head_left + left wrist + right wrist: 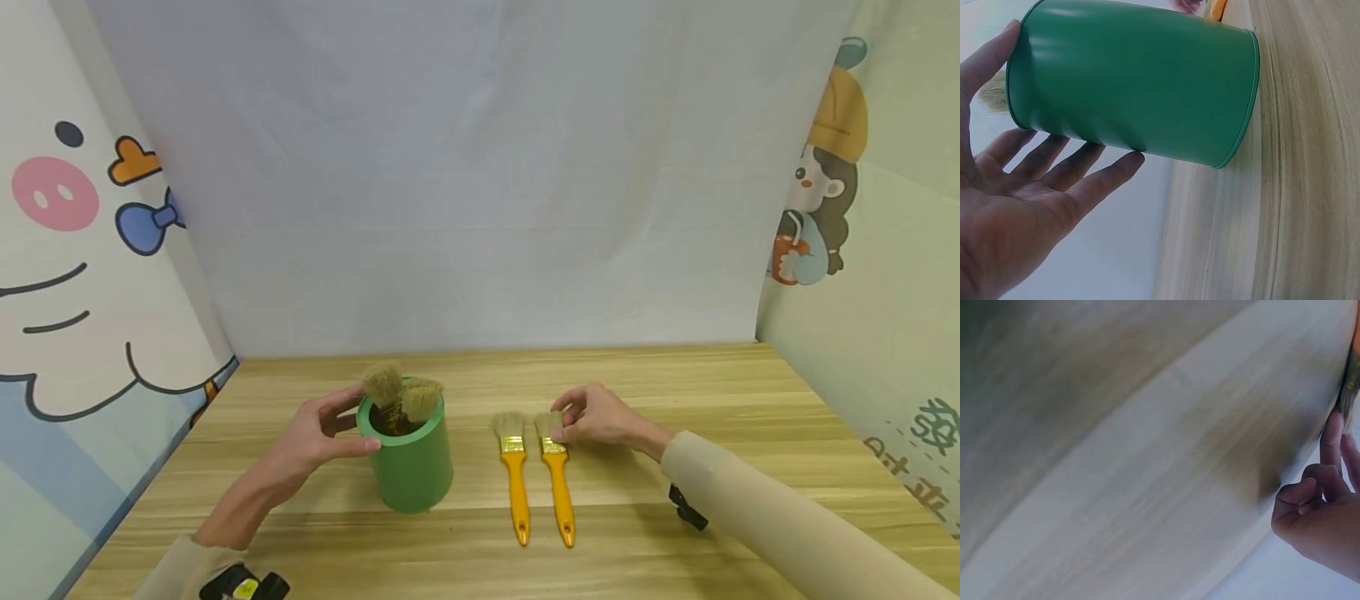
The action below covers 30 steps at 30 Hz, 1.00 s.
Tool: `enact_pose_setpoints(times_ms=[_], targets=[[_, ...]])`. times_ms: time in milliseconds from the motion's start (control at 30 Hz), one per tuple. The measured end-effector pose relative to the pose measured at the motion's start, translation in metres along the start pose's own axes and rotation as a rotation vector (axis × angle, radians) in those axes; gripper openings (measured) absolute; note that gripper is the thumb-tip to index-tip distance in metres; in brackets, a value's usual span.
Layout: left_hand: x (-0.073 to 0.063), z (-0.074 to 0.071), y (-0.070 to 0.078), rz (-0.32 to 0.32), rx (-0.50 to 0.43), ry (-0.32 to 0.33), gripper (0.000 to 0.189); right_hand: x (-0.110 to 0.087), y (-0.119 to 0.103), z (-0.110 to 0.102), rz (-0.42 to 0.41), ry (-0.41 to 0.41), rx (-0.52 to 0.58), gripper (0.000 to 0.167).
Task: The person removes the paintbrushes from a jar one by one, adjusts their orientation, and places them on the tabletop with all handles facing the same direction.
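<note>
My left hand [322, 433] holds a green cylindrical pot [412, 471] at its left side, thumb near the rim. Across the pot's wall [1129, 81] in the left wrist view, the fingertips [1129, 161] press on one side and the thumb lies at the rim. Two brushes [384, 385] stand in the pot, bristles up. Right of it, two paintbrushes with orange-yellow handles lie side by side, bristles away from me: a left one [517, 492] and a right one [560, 492]. The right hand [596, 417] pinches the right paintbrush at its bristles.
Everything sits on a wood-grain table [300, 542]. A pale curtain [480, 183] hangs along the back edge. Printed cloths with cartoon figures, a left one [75, 333] and a right one [885, 333], close off the sides.
</note>
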<state>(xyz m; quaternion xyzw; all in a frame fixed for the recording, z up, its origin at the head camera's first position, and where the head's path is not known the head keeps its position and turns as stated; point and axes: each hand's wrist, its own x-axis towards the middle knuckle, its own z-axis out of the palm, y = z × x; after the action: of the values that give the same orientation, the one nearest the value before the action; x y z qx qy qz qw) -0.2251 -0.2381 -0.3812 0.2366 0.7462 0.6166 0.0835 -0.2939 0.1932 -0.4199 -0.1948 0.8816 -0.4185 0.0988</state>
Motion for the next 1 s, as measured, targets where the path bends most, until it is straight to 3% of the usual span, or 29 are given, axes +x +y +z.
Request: enact_pose_setpoints(times_ms=[400,567,767,1000], targets=[[0.0,0.001,0.001,0.006,-0.004,-0.004,0.083,-0.001,0.002,-0.003,0.018,-0.004,-0.021,0.047],[0.0,0.001,0.001,0.003,-0.009,-0.002,0.083,-0.001,-0.005,-0.012,0.024,0.032,-0.04,0.043],[-0.001,0.0,0.001,-0.006,-0.015,0.001,0.084,-0.001,-0.025,-0.022,-0.057,0.071,-0.039,0.033],[-0.001,0.0,0.0,-0.005,-0.015,0.006,0.083,-0.001,-0.051,-0.018,-0.136,0.031,-0.009,0.028]])
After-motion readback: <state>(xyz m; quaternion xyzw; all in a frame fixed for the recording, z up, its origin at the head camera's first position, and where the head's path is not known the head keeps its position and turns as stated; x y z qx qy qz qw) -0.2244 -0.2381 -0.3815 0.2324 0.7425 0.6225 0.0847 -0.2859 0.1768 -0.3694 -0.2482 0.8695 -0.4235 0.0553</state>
